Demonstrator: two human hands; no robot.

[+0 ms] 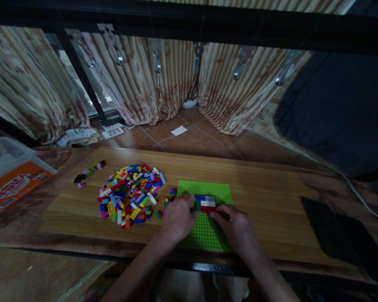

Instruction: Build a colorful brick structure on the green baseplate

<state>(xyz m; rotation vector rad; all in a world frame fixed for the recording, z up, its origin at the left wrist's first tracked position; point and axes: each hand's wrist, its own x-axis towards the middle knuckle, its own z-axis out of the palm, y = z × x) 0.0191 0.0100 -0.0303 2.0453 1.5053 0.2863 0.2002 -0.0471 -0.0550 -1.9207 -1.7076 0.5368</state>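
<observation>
Bare left hand [179, 218] and bare right hand [235, 228] palm down, knuckles up, close together at centre, fingers curled downward and pointing inward toward each other. Bare left forearm [138, 268] and bare right forearm [270, 272] enter from near edge, converging far-inward; wrists slightly bent.

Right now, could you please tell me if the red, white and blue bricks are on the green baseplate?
Yes, on it: the bricks sit on the baseplate, green studs showing around them.

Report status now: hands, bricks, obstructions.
Left hand, right hand at the red, white and blue brick build. Green baseplate under it. Loose brick pile left of baseplate.
</observation>
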